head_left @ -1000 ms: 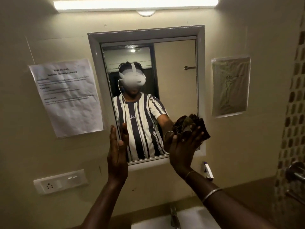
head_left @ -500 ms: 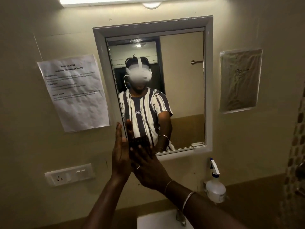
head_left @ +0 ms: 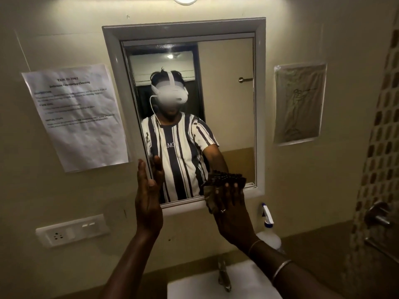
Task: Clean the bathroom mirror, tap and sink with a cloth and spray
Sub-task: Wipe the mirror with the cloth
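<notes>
A white-framed mirror (head_left: 226, 93) hangs on the wall ahead. My right hand (head_left: 232, 214) presses a dark cloth (head_left: 224, 180) flat against the mirror's lower right corner, fingers straight over it. My left hand (head_left: 149, 197) is raised edge-on at the mirror's lower left corner, fingers straight, holding nothing. A white spray bottle (head_left: 268, 231) stands on the ledge below the mirror's right side. The metal tap (head_left: 223, 275) rises over the white sink (head_left: 194, 288) at the bottom.
A printed paper sheet (head_left: 75, 115) is taped left of the mirror, a plastic-covered drawing (head_left: 299, 104) right of it. A white socket plate (head_left: 71, 230) sits low on the left wall. Mosaic tiles and a metal wall valve (head_left: 379, 216) are at the far right.
My right hand with the cloth has swept from the mirror's lower left, beside the left hand, to its lower right corner. The left hand has stayed in place.
</notes>
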Demonstrator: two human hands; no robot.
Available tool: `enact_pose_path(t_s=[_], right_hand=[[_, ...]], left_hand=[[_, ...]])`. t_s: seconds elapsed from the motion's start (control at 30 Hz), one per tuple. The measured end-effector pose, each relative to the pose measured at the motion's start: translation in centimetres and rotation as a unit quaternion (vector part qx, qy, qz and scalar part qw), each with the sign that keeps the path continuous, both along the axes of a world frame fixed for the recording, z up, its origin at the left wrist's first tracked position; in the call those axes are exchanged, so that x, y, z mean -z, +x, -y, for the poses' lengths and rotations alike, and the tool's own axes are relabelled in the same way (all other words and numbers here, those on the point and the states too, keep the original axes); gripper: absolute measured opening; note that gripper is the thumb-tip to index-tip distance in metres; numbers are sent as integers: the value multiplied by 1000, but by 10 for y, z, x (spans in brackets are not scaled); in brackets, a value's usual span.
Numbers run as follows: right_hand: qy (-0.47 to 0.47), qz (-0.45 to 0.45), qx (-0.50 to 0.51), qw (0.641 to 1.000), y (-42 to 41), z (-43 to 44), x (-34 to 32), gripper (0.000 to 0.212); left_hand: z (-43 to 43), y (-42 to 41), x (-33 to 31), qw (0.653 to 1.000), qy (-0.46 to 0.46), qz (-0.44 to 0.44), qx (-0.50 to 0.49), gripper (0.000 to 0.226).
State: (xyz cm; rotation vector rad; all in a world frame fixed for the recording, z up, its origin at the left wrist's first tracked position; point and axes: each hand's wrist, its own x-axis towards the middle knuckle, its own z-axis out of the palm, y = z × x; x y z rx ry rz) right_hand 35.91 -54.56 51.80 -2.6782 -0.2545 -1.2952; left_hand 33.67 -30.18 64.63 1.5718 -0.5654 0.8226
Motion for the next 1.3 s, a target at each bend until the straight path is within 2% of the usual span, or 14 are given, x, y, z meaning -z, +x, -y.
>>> enact_pose_path(t_s=[0.17, 0.27, 0.43, 0.73, 0.83, 0.97, 1.07, 1.17, 1.3], right_hand=[[145, -6, 48, 988, 3, -41, -1, 70], [182, -11, 58, 981, 5, -67, -6, 66], [129, 17, -51, 990, 6, -110, 4, 84], [-66, 20, -120, 990, 16, -158, -4, 73], [-67, 23, -116, 991, 20, -164, -10, 72], [-68, 46, -128, 988, 19, -165, -19, 74], [-50, 72, -142, 986, 25, -169, -55, 75], [-23, 118, -137, 983, 35, -174, -119, 73], [-49, 176, -133, 974, 44, -177, -211, 71]], left_hand=[[-9, 0, 1, 1000, 14, -10, -2, 58], [-16, -3, 2, 1000, 19, -21, 5, 58], [-24, -4, 5, 999, -14, -48, 10, 60], [-37, 1, 7, 993, -66, -90, 44, 61], [-42, 1, 5, 990, -92, -97, 33, 68], [-47, -1, -3, 990, -128, -63, -21, 68], [-46, -3, -12, 985, -162, -43, -36, 61], [-40, -6, -22, 984, -168, -28, -48, 58], [-30, -6, -34, 985, -163, -9, -49, 57]])
